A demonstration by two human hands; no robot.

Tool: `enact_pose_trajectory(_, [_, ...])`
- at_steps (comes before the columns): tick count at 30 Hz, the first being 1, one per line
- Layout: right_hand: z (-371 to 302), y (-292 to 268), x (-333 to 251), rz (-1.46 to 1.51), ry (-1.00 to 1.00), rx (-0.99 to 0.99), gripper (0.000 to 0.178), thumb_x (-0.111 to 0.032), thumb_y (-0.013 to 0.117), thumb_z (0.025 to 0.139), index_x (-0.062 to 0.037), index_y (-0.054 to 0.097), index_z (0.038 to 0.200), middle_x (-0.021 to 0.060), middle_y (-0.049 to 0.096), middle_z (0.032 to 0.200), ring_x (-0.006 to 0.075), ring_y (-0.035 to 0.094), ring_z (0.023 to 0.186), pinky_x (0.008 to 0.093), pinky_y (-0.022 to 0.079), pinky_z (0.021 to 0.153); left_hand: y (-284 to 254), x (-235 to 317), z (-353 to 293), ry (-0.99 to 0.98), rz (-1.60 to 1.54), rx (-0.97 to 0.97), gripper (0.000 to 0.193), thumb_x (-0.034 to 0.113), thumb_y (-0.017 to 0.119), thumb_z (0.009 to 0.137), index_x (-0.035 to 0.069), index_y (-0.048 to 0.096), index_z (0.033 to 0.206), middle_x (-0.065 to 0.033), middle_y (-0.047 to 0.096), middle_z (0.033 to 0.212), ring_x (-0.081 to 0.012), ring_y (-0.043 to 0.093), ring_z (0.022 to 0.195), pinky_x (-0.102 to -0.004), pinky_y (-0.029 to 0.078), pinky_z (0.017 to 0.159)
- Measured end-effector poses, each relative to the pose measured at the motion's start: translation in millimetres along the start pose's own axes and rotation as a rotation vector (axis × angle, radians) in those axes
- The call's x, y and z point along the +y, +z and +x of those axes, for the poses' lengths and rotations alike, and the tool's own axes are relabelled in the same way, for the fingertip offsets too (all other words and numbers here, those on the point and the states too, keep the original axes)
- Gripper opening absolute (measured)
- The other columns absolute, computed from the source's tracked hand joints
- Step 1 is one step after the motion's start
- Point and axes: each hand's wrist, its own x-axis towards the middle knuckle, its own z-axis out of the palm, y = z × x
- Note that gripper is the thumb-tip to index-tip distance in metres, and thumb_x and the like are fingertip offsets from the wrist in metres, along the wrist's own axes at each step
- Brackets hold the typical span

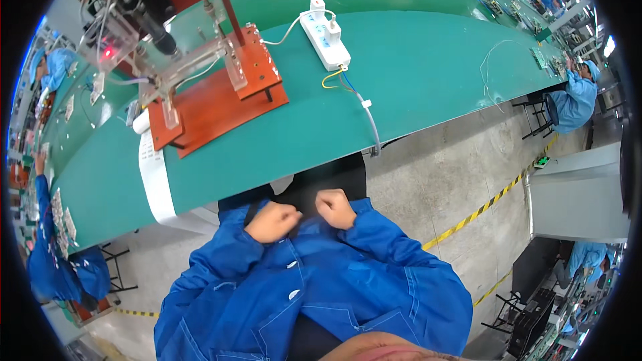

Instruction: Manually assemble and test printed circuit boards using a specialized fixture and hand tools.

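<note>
Over my lap, just short of the bench's front edge, both hands are curled in front of my blue jacket. My left hand is a loose fist, its knuckles turned toward the other hand. A small gap separates it from my right hand, also closed with the fingers folded in. Neither one shows anything held, and neither touches the bench. Beyond them on the green bench stands a red-orange fixture with clear plastic parts, a dark cylinder and a glowing red light.
A white power strip with plugs lies to the fixture's right, its cable hanging over the edge. A long paper strip drapes off the front left. Co-workers sit at left and far right. Yellow-black tape marks the floor.
</note>
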Motion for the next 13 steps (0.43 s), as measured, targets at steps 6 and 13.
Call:
enact_pose_trajectory(6, [34, 23, 36, -0.252, 0.134, -0.122, 0.023, -0.019, 0.057, 0.083, 0.0015, 0.067, 0.079, 0.0230, 0.066, 0.075, 0.0409, 0.065, 0.069, 0.0477, 0.050, 0.063, 0, -77, -9, -0.126, 0.073, 0.293, 0.035, 0.025, 0.059, 0.095, -0.004, 0.060, 0.075, -0.0209, 0.057, 0.064, -0.0326, 0.058, 0.057, -0.0419, 0.041, 0.054])
enact_pose_trajectory(13, [99, 102, 88, 0.013, 0.372, -0.205, 0.059, -0.054, 0.051, 0.094, -0.0101, 0.059, 0.133, 0.0265, 0.057, 0.135, 0.0291, 0.058, 0.122, 0.0444, 0.044, 0.105, 29, -205, 65, -0.303, -0.477, 0.639, 0.032, 0.027, 0.054, 0.099, 0.002, 0.059, 0.117, -0.0124, 0.065, 0.105, -0.0214, 0.064, 0.090, -0.0363, 0.051, 0.077])
